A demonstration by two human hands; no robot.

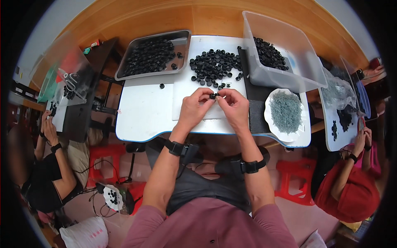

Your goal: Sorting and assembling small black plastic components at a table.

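Observation:
My left hand and my right hand meet over the white table. Between their fingertips they pinch one small round black cap; the fingers partly cover it. Just beyond my hands lies a heap of similar black caps, spread on a white board. A few loose pieces rest right by my fingertips. To the right of my right hand, a white scalloped plate holds a mound of small grey-green strips.
A metal tray of black pieces stands back left. Back right is a translucent bin with more. A dark mat lies beside the board. Co-workers sit left and right. Red stools stand below.

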